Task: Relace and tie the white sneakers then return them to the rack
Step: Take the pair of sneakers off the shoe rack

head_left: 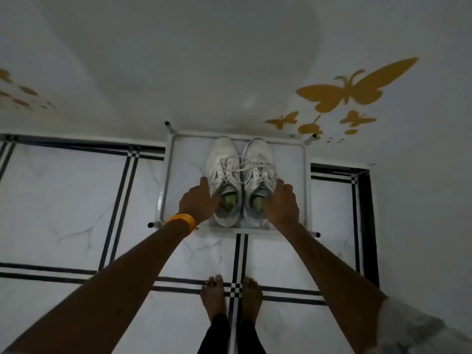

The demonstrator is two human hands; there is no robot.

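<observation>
Two white sneakers stand side by side on the top of a white metal rack, toes toward the wall. The left sneaker and the right sneaker both have green insoles and laces running across their tongues; loose lace loops cross from one shoe to the other. My left hand, with an orange band on the wrist, grips the outer side of the left sneaker near its heel. My right hand grips the outer side of the right sneaker.
The rack stands against a white wall with yellow butterfly stickers. The floor is white marble tile with black stripe borders. My bare feet stand on the floor just in front of the rack.
</observation>
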